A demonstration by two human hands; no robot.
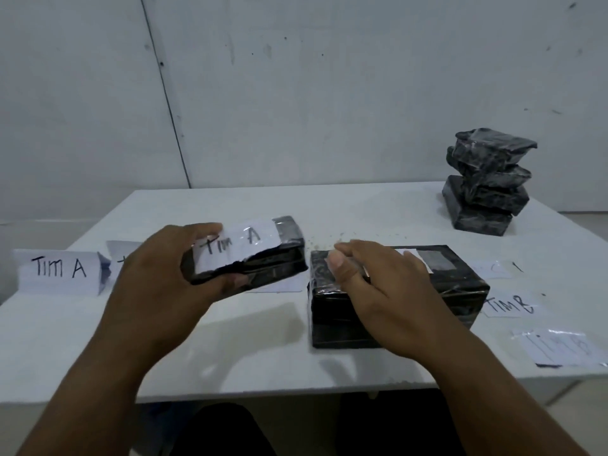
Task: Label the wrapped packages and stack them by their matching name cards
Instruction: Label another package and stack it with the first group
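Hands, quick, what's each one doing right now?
Left hand: grips the Tim A package, lifted.
Right hand: open, fingers over the package stack, holding nothing.

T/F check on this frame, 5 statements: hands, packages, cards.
1. The left hand grips a package labelled TIM A. True.
2. The right hand holds a marker. False: it holds nothing, fingers spread over the near black package.
3. A stack of wrapped packages stands at the table's far right. True.
4. The folded TIM A card stands at the table's right edge. False: it stands at the left.
5. The far-right stack carries paper labels. False: none visible.
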